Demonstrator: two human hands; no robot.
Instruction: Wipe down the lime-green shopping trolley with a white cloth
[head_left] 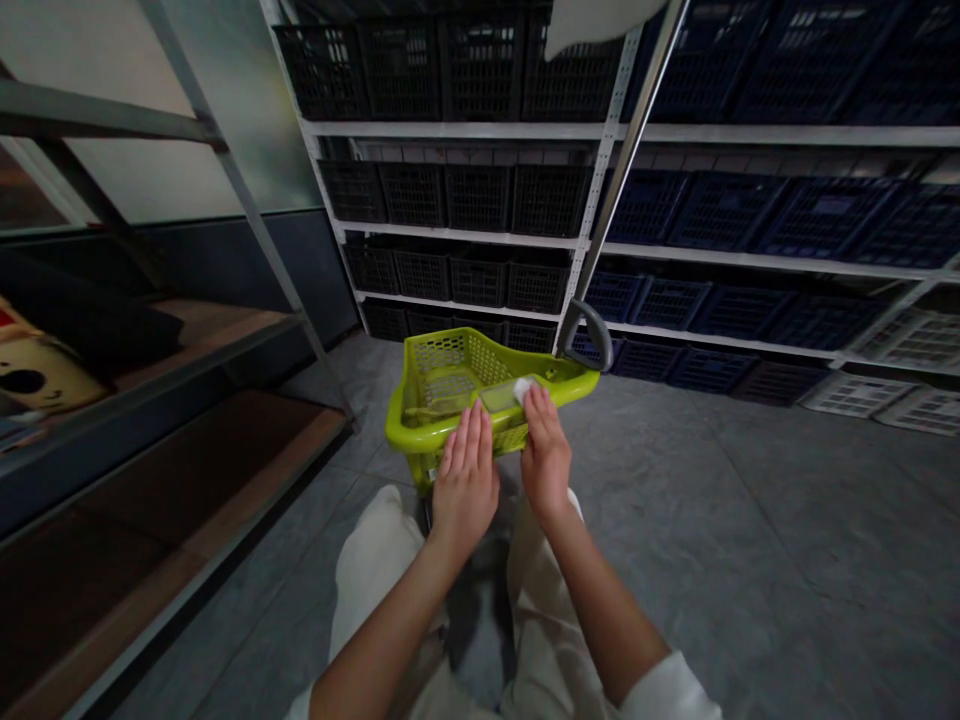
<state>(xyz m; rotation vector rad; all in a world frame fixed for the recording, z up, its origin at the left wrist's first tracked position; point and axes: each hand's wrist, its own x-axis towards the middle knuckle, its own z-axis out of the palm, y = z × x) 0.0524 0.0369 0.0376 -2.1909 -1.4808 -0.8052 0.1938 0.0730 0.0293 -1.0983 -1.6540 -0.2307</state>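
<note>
A lime-green plastic shopping basket (pixel 420 437) with perforated walls stands in front of my knees, one end narrowing to the right. My left hand (pixel 466 480) lies along its near rim, fingers stretched out and side by side, with nothing visible in it. Farther right on that rim, my right hand (pixel 546 450) presses a small white wad (pixel 523 388), cloth or tissue, under its fingertips. A pale flat panel (pixel 496 396) shows on the rim between the hands. At the narrow end are a grey loop handle (pixel 596 335) and a long metal pole (pixel 634 150) slanting upward.
White metal racks (pixel 465 130) hold black crates (pixel 480 195) and blue crates (pixel 720 210) along the far wall. To the left stands a shelf unit (pixel 247 345) with brown boards and a yellow plush-like item (pixel 49 375). Grey floor (pixel 720 520) stretches to the right.
</note>
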